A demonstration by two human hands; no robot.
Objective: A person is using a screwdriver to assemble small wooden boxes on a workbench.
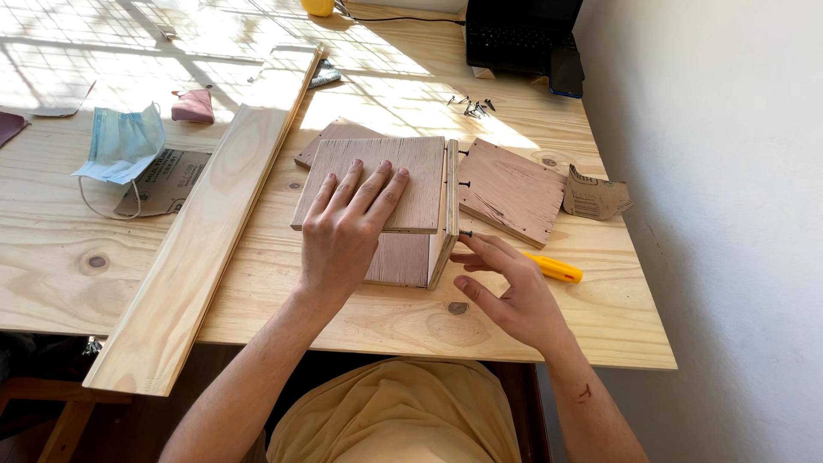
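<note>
A small plywood box (411, 249) stands on the pine table (411, 326) in front of me. My left hand (347, 227) lies flat on its top panel (386, 167), fingers spread. My right hand (506, 287) is at the box's right side panel (449, 206), with thumb and forefinger pinching a small dark screw (465, 233) set into that panel's edge. More dark screws stick out of the side panel higher up. A yellow-handled screwdriver (553, 268) lies on the table partly under my right hand.
A separate plywood square (510, 189) and sandpaper (593, 195) lie right of the box. Loose screws (471, 106) sit further back. A long pine plank (219, 214) runs diagonally at left, over the table edge. A face mask (122, 144), a laptop (519, 34) and a wall at right.
</note>
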